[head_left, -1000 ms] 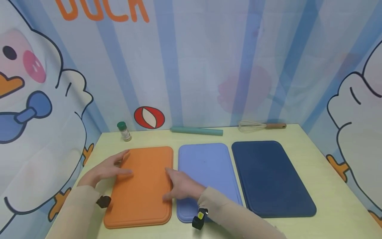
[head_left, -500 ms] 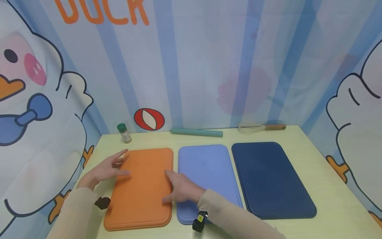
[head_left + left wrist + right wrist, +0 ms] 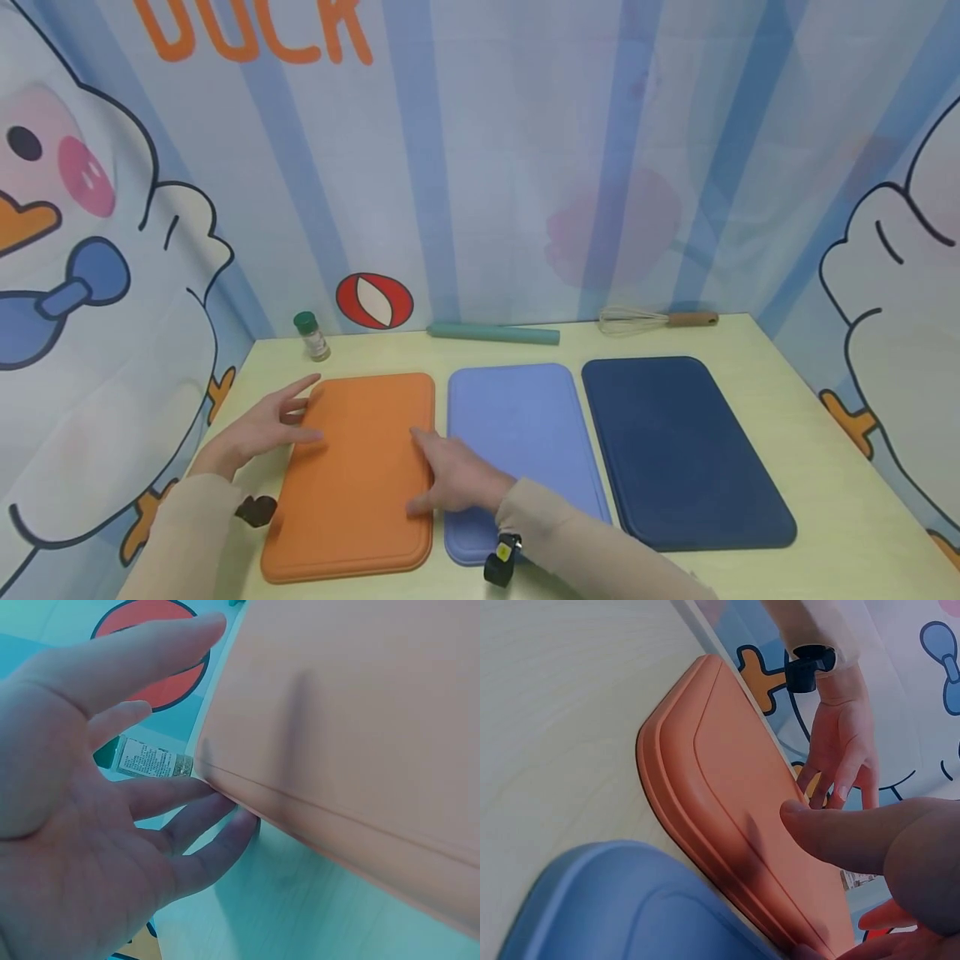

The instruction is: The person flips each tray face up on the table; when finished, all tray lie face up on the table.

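An orange rectangular board (image 3: 363, 475) with rounded corners lies flat at the left of the table. My left hand (image 3: 264, 427) is at its left edge, thumb above the surface. In the left wrist view, several straight fingertips (image 3: 241, 821) touch the board's side near a corner. My right hand (image 3: 457, 473) reaches over the light blue board (image 3: 517, 408) to the orange board's right edge. Its thumb (image 3: 840, 832) is held above the orange surface in the right wrist view, with the other fingers partly out of frame. A navy board (image 3: 686, 454) lies farther right.
Along the back of the pale yellow table (image 3: 840, 467) are a green-capped spice jar (image 3: 312, 337), a teal rolling pin (image 3: 493, 333) and a whisk (image 3: 660, 319) with a wooden handle. A printed cloth backdrop (image 3: 510, 167) rises behind and at both sides.
The head view has tilted up slightly, so everything sits a little lower. My left hand has shifted barely leftward; the boards keep their places.
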`<state>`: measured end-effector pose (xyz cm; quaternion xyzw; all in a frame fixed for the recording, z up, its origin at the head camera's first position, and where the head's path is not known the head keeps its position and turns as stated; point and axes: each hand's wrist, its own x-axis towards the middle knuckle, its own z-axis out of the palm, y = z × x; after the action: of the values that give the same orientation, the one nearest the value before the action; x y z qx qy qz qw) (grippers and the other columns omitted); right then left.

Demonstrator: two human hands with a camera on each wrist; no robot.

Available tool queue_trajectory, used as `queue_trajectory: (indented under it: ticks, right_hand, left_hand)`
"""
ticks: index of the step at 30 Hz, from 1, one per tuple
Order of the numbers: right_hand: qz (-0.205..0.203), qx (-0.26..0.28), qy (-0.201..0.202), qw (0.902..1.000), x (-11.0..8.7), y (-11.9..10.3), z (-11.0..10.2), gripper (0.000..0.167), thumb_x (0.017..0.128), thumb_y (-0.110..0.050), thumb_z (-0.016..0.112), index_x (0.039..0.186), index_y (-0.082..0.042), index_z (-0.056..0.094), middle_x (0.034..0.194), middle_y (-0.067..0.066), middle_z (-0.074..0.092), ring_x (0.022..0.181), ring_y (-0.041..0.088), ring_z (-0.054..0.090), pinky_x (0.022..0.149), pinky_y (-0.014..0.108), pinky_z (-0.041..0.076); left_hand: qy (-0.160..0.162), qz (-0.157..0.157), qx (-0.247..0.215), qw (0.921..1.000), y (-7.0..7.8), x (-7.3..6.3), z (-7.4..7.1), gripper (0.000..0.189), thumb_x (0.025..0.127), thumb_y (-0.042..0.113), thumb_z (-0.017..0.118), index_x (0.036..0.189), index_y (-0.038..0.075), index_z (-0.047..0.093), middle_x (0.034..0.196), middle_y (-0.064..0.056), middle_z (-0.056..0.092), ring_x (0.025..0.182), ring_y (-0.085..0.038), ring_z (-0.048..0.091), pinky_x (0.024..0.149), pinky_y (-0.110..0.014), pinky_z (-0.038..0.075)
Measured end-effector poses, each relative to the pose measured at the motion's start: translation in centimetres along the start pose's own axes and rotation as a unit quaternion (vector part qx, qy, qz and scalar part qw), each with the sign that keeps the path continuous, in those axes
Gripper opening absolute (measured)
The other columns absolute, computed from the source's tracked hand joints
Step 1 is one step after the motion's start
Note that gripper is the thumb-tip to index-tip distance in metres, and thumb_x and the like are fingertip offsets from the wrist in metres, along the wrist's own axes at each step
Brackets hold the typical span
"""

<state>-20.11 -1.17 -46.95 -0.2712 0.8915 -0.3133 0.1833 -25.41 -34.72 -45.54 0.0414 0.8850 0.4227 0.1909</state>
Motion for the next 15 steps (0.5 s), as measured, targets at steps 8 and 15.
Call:
queue_trajectory:
  ticks: [8,15]
  right_hand:
    - [-0.001,0.004,-0.003,1.0000,0.04,0.17,0.05,0.106,0.083,-0.033,0.092,0.165,-0.004,0.030,0.167,0.014,0.039,0.153,0.031,0.037,0.124,0.041,0.034]
    - [0.000,0.007,-0.003,1.0000,0.06,0.12,0.00,0.107,0.083,-0.033,0.092,0.165,-0.004,0.030,0.167,0.014,0.039,0.153,0.030,0.038,0.124,0.040,0.034]
  left_hand:
    - [0.005,0.016,-0.002,0.9999,-0.31,-0.15,-0.09,0.108,0.091,0.029,0.085,0.170,0.015,0.014,0.165,-0.036,0.025,0.147,-0.060,0.032,0.113,-0.071,0.037]
    - [0.004,0.027,0.003,0.9996,-0.39,-0.16,-0.44,0.104,0.091,0.030,0.084,0.170,0.014,0.018,0.168,-0.030,0.027,0.148,-0.058,0.033,0.114,-0.071,0.037]
